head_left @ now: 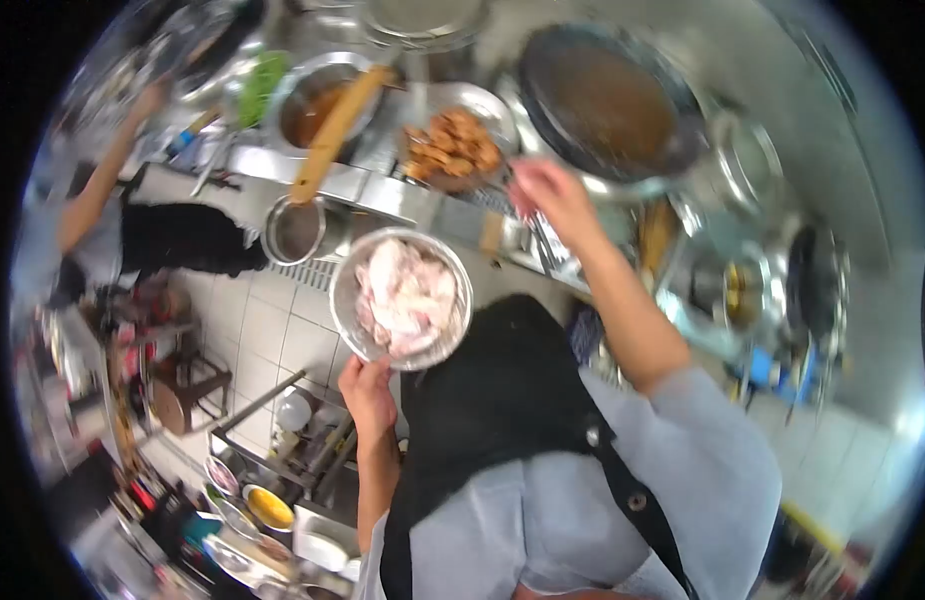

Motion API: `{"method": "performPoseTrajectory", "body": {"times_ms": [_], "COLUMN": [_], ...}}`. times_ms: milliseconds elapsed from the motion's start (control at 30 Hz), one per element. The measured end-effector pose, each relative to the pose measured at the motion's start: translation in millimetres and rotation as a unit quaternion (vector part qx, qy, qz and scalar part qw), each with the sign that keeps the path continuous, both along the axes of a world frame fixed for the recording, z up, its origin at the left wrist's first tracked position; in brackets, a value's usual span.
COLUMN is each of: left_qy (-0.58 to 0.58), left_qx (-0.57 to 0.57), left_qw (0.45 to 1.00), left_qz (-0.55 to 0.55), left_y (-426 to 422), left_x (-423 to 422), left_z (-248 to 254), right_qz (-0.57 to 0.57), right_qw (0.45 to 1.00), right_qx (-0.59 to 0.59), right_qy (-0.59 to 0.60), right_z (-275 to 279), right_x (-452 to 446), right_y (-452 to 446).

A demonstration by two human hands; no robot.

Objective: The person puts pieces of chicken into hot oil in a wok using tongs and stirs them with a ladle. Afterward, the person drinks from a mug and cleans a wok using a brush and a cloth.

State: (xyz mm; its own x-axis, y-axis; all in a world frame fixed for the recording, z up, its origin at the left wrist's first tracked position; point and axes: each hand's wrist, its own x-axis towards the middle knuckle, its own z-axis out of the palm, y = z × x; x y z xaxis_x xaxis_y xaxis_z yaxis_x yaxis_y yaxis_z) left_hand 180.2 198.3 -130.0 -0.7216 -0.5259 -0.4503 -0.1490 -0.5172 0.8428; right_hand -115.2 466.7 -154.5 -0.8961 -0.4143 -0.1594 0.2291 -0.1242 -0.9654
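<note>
My left hand (pixel 370 392) grips the near rim of a round metal bowl (pixel 460 330), holding it in front of my apron. Pale raw meat pieces (pixel 407 290), which look like chicken, fill the bowl. My right hand (pixel 554 198) is stretched forward over the stove edge and blurred; its fingers do not show well enough to tell whether they hold anything. Just left of it, browned fried pieces (pixel 452 145) lie heaped in a metal container. Beyond the right hand sits a big dark wok (pixel 607 105) with brownish liquid in it.
A pot (pixel 312 110) of reddish-brown liquid stands at the stove's left, with a long wooden handle (pixel 337 140) across it. A small metal pot (pixel 292 230) is below. Another person (pixel 107 215) works at far left. Metal containers (pixel 727 290) stand at right; a rack (pixel 282 450) is lower left.
</note>
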Motion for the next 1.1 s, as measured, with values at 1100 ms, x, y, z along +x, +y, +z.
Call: {"method": "performPoseTrajectory", "body": {"times_ms": [1100], "left_qy": [-0.001], "left_qx": [-0.022], "left_qw": [0.948], "left_qz": [-0.317], "left_y": [-34], "left_x": [-134], "left_z": [-49], "right_qz": [-0.289], "right_qw": [0.950], "right_qx": [0.021], "right_qy": [-0.114], "right_z": [126], "right_x": [302], "right_y": [53]}}
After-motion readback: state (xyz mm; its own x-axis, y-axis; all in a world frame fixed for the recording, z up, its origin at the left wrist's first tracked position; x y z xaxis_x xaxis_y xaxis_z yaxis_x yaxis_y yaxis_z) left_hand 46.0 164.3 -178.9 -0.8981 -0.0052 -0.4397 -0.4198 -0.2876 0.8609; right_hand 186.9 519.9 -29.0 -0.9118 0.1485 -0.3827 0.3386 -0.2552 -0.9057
